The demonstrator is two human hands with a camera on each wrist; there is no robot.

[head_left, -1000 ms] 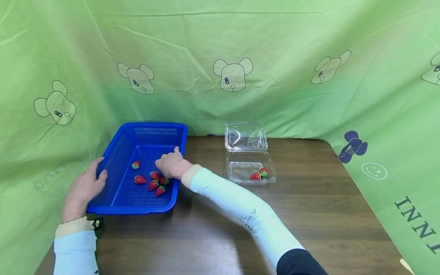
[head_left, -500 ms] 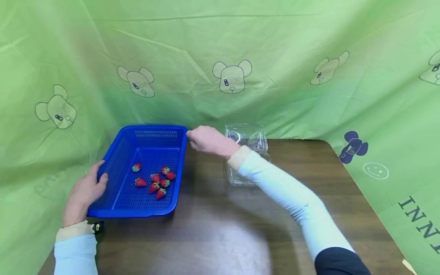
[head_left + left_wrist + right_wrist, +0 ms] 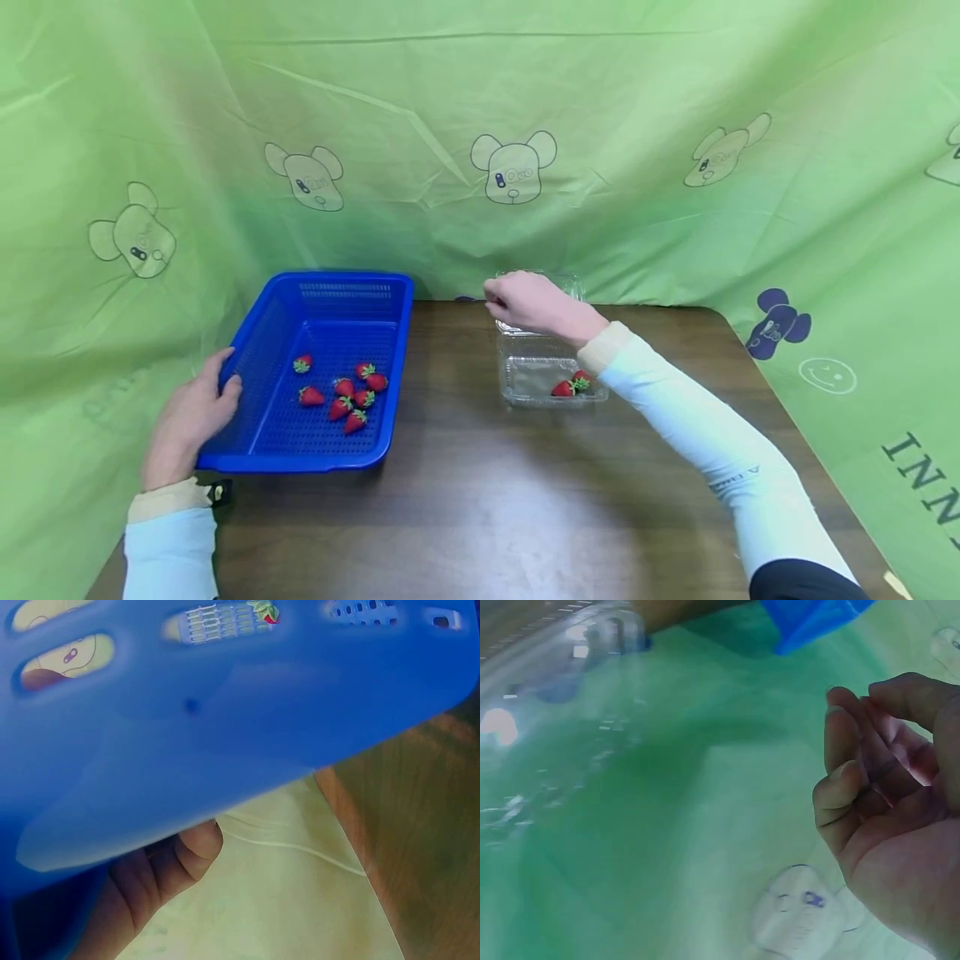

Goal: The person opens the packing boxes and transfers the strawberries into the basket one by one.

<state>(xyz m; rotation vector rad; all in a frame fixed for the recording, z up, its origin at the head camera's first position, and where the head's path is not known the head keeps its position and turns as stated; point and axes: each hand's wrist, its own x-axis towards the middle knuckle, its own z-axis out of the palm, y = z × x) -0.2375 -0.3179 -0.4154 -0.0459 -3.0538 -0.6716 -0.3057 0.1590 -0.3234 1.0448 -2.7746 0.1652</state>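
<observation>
A blue plastic basket (image 3: 401, 350) sits tilted at the left of the table, with several strawberries (image 3: 341, 407) on its slotted bottom. My left hand (image 3: 193, 415) grips the basket's left side; in the left wrist view its curled fingers (image 3: 196, 844) show at the basket's lower edge. To the right, a clear hinged plastic box (image 3: 517, 392) lies with its lid raised. Two strawberries (image 3: 564, 388) are in the box's front right corner. My right hand (image 3: 534, 302) hovers over the lid; the right wrist view shows its loosely curled fingers (image 3: 838, 791) and bare palm.
A green curtain (image 3: 420, 217) printed with bear heads hangs close behind the basket and box and along both sides. Brown wooden tabletop (image 3: 450, 500) runs between the containers and toward the front.
My right hand has moved right, from inside the basket past its rim to above the box's lid. The left hand keeps its place on the basket.
</observation>
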